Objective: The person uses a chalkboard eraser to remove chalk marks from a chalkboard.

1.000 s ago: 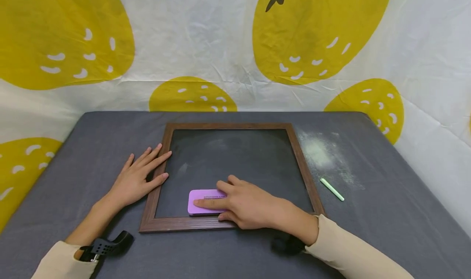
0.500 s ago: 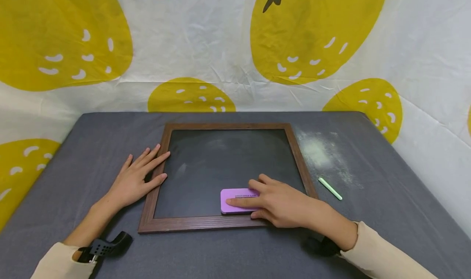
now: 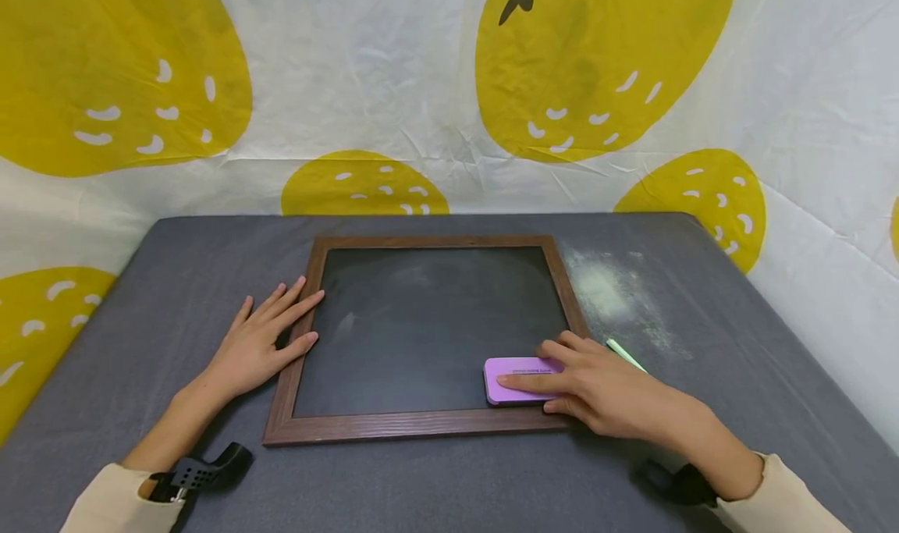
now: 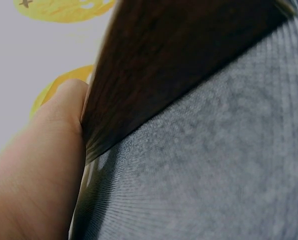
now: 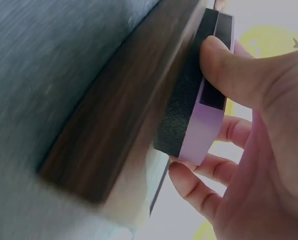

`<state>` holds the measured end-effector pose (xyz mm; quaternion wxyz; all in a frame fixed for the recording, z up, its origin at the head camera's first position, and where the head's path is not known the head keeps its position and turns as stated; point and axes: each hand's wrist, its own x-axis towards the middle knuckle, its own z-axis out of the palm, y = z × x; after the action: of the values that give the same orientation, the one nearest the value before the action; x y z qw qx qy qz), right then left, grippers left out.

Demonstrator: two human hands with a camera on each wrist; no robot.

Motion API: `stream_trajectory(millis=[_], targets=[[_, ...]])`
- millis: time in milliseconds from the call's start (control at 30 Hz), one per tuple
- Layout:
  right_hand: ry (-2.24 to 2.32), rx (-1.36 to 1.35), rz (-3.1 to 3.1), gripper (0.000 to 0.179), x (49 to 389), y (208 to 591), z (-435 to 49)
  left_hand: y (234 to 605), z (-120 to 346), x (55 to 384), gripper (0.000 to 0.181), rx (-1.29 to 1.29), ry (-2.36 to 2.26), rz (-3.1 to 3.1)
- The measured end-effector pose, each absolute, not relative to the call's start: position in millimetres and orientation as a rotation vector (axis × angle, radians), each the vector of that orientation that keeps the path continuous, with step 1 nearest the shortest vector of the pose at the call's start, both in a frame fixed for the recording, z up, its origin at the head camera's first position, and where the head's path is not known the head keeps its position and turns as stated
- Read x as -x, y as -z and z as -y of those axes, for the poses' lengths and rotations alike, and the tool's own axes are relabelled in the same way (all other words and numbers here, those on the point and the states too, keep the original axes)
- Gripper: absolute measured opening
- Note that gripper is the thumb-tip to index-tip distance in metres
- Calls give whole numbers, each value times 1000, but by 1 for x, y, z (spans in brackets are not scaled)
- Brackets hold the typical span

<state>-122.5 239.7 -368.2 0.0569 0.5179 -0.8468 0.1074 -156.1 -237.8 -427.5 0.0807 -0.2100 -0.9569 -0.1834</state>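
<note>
A wood-framed chalkboard lies flat on the table in the head view, with faint chalk smears on its dark surface. My left hand rests with spread, straight fingers across the left side of its frame. Near the board's lower right corner, my right hand grips a purple chalkboard eraser, its index finger laid along the top. In the right wrist view the thumb presses one side of the eraser, and other fingers curl round the far side. The eraser's dark felt faces the board.
A pale green chalk stick lies right of the board, partly behind the right hand. Chalk dust marks the grey tablecloth beyond it. A white curtain with yellow fruit shapes hangs behind the table.
My right hand has slid the eraser rightward along the board's lower edge, from left of its middle to near the right corner. The left hand has stayed on the frame.
</note>
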Motion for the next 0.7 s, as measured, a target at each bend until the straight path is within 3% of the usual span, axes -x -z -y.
stream_trajectory(millis=[367,700], targets=[[-359,-1565,2568,55,126,369,-266,431,238,154,63,641,582,2853],[-324,-1210,2575,61,141,356,-288,428,237,154,63,642,611,2849]])
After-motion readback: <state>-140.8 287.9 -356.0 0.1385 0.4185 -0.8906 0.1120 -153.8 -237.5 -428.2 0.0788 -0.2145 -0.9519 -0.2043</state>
